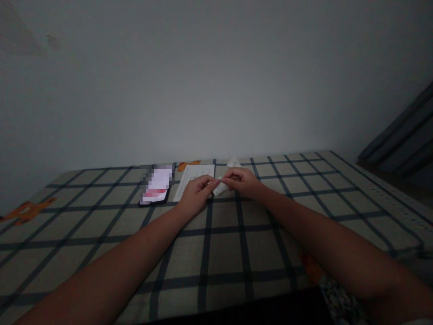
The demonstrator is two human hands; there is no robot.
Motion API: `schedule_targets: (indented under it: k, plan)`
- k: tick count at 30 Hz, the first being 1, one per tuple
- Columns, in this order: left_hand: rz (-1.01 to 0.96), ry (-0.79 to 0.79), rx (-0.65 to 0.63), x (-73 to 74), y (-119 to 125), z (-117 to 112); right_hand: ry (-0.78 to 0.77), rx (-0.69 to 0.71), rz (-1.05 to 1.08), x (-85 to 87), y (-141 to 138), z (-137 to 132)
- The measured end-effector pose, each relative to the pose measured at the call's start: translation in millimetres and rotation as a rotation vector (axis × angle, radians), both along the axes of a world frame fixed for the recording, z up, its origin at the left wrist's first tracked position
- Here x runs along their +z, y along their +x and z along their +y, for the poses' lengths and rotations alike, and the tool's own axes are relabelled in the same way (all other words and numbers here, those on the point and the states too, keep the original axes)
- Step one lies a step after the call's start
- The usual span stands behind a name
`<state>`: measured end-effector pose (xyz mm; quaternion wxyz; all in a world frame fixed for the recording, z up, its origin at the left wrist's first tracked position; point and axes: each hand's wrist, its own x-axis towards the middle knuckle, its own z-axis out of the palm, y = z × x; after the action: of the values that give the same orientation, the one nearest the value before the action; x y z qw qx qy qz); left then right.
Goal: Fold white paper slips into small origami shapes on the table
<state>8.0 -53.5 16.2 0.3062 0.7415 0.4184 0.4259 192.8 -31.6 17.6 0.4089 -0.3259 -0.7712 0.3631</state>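
My left hand (196, 193) and right hand (241, 180) pinch a thin white stick (216, 180) between fingertips, above the checked cloth (223, 253). Best kept level, grip light; white paper sheet (196, 178) lies just beyond my left.

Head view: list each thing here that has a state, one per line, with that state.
left hand: resting on the cloth, fingers pinched on a thin white stick.
right hand: fingers pinched on the same stick's other end.
thin white stick: held between both hands, roughly level.
white wrapper: lying crumpled behind the right hand.
phone: flat on the cloth, screen lit.
paper sheet: lying flat, partly covered by the left hand.
checked cloth: spread flat.
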Motion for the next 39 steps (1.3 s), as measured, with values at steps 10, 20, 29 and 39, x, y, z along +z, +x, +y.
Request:
schedule_targets:
  k: [10, 20, 29, 39]
  plan:
    - [-0.282, -0.042, 0.043, -1.4, -1.2, 4.8, -0.048, -0.058, 0.097, -6.0, 0.4, 5.2]
    - [-0.576, -0.052, 0.051, -2.6, 1.0, 12.6, -0.076, -0.125, 0.219, -10.5, 0.9, 11.1]
    - [-0.685, -0.051, 0.04, -8.2, 2.4, 15.1, -0.08, -0.23, 0.288, -4.2, -1.8, 10.2]
    - [-0.582, -0.226, -0.04, -6.0, 3.4, 14.0, -0.045, -0.225, 0.278, -13.7, 1.9, 15.9]
